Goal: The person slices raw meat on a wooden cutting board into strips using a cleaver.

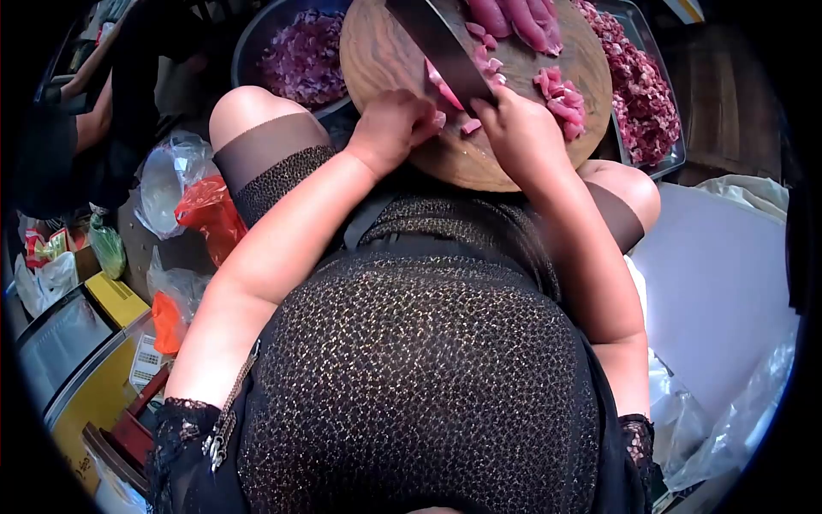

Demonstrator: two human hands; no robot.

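Observation:
A wide-bladed cleaver (445,56) is gripped by the handle in my right hand (522,128), its blade slanting up and left over the round wooden cutting board (385,47). My left hand (394,128) is closed at the board's near left edge, its curled fingertips on a small piece of pink meat (439,119). Just left of the blade lies a thin meat strip (441,84). A small cube of meat (470,126) sits between my hands. Cut meat pieces (562,101) lie at the board's right, and larger raw slabs (522,21) at its far side.
Behind the board's left stands a metal bowl (248,60) of chopped meat; a metal tray (676,141) of chopped meat stands right. Plastic bags (210,214) and boxes (116,298) crowd the left floor. Another person's arm (94,111) shows upper left. A pale board (719,274) is right.

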